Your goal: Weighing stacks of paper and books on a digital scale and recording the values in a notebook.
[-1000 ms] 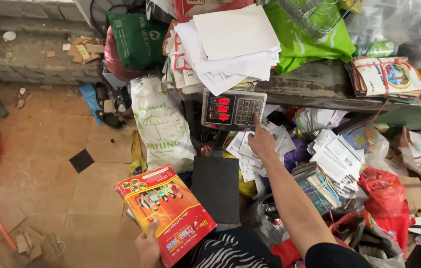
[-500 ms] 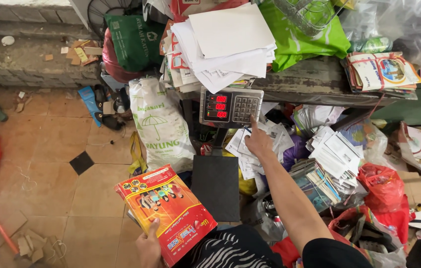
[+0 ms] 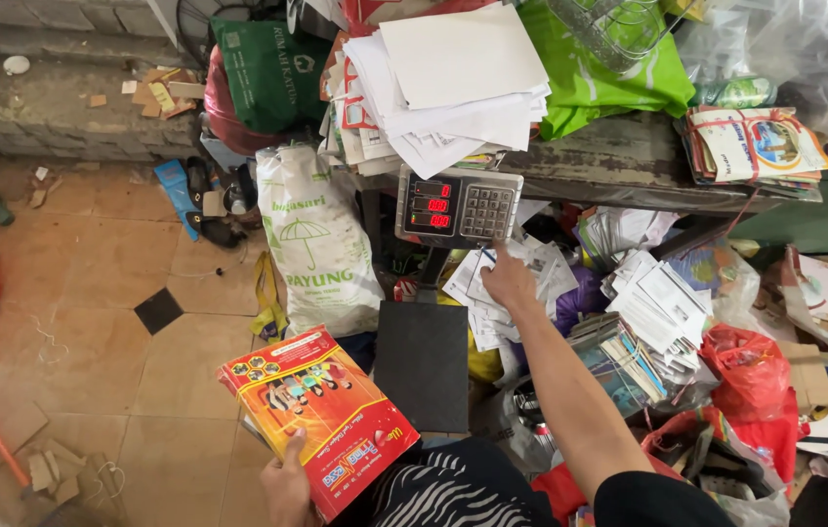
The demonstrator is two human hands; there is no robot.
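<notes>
Books, a small stack (image 3: 321, 420) with a red and orange cover on top, sit nearest to me in my left hand (image 3: 287, 480), whose fingers are curled under the lower edge in a closed grip. The stack lies flat and slightly tilted, its long axis running from lower right near my lap to upper left over the tiled floor (image 3: 92, 322); the top edge points away to the upper left. It has stayed in that place over the last second, so nothing has been laid on the scale yet.

The black weighing platform (image 3: 424, 366) just right of the stack is bare.

Further out, my right hand (image 3: 507, 283) is extended with the forefinger raised toward the keypad of the scale's display head (image 3: 458, 207). It has crept up and right from the loose papers (image 3: 512, 278) toward the keys. It holds nothing; whether the fingertip touches a key I cannot tell. The red digits are lit.

Beyond, a white paper pile (image 3: 453, 83) rests on the bench (image 3: 629, 161).
</notes>
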